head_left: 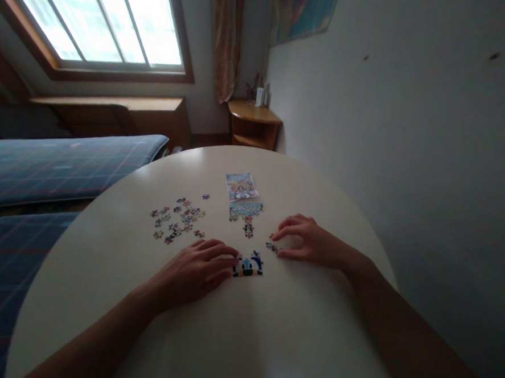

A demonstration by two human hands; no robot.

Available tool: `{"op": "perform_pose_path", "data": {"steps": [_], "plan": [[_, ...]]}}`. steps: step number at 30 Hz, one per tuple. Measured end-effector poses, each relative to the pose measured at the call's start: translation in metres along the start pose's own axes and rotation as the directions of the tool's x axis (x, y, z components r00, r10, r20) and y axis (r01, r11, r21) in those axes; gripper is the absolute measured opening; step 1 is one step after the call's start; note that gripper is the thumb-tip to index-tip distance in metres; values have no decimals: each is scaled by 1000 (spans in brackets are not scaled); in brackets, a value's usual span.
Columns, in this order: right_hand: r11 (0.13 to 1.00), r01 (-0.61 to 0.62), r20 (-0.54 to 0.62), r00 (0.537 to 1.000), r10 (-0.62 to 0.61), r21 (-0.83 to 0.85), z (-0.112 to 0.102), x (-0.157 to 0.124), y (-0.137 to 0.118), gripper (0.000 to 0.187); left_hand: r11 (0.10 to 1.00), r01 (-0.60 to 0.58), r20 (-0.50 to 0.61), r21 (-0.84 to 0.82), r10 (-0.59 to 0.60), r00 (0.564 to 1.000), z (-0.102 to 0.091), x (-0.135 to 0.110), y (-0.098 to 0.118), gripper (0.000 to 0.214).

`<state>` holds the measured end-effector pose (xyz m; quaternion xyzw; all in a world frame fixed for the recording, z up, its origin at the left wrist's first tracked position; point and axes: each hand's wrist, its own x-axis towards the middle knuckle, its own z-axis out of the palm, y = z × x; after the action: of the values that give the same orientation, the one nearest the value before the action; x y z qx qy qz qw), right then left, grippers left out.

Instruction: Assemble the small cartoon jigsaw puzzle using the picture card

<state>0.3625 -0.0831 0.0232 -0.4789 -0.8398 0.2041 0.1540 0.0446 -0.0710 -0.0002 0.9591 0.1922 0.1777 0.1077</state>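
My left hand [201, 269] lies on the table with its fingers stretched out, the fingertips at the left edge of a joined puzzle section [247, 266] that shows a dark blue and white face. To the right of it, my right hand [304, 240] rests with thumb and fingers apart. Its fingertips are beside a few small puzzle pieces [272, 246], and I see nothing held between them. Farther up is a joined light-blue puzzle strip [246, 210] with lettering. A narrow column of joined pieces [248, 229] hangs below the strip's middle.
Several loose puzzle pieces [177, 221] are scattered on the left of the round white table [194, 352]. A printed picture card [241, 186] lies above the strip. Beyond the table are a plaid mattress [63, 166], a corner shelf [254, 113] and a wall close on the right.
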Motion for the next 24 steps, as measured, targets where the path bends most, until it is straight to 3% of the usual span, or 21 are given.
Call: {"op": "perform_pose_path", "data": {"steps": [4, 12, 24], "plan": [[1000, -17, 35, 999, 17, -1, -1, -2, 4, 25, 998, -55, -5, 16, 55, 998, 1, -2, 1, 24], [999, -34, 64, 997, 33, 21, -4, -5, 2, 27, 999, -47, -1, -5, 47, 999, 2, -3, 1, 22], [998, -64, 87, 994, 63, 8, -4, -5, 3, 9, 998, -61, 0, -27, 61, 998, -1, -3, 5, 21]]}}
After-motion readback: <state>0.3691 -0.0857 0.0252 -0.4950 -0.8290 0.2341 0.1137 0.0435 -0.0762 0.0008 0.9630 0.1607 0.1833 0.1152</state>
